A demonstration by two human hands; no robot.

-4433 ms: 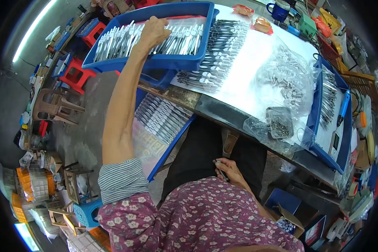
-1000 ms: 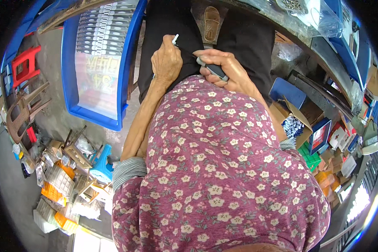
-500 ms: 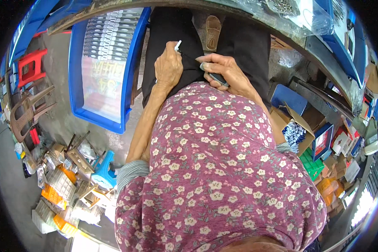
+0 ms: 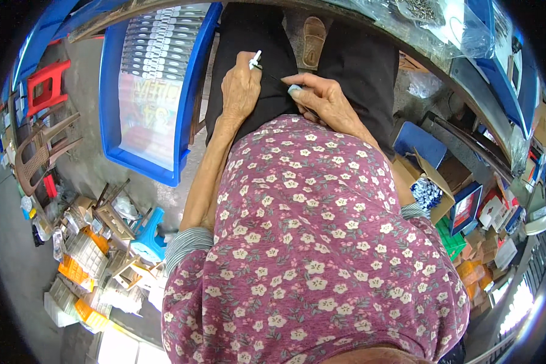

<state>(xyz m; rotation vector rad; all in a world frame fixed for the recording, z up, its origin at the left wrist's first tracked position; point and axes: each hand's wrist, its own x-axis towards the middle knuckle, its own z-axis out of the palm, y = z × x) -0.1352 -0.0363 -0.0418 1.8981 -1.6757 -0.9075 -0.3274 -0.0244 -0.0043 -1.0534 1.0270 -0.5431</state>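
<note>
My left hand (image 4: 239,91) is closed above my left thigh, gripping a small white plastic piece (image 4: 255,59) that sticks out past the thumb and forefinger. To its right, my right hand (image 4: 326,102) is curled in a pinch near my lap. A small pale-blue piece (image 4: 294,89) shows at its thumb tip; whether it is held or worn I cannot tell. A thin dark strip seems to reach from those fingertips toward the left hand, faint against the black trousers (image 4: 249,30). The palm of my right hand is hidden.
Left of my leg stands a blue tray (image 4: 177,165) with rows of grey-and-white handled items (image 4: 161,45). A workbench edge (image 4: 400,37) crosses ahead, bearing a pile of small metal parts (image 4: 420,9). An open cardboard box (image 4: 444,197) sits at right, a blue stool (image 4: 148,239) at left.
My left hand has risen slightly, and more of the white piece shows. My right hand has turned, so the grey oblong thing seen in its palm before is now out of sight.
</note>
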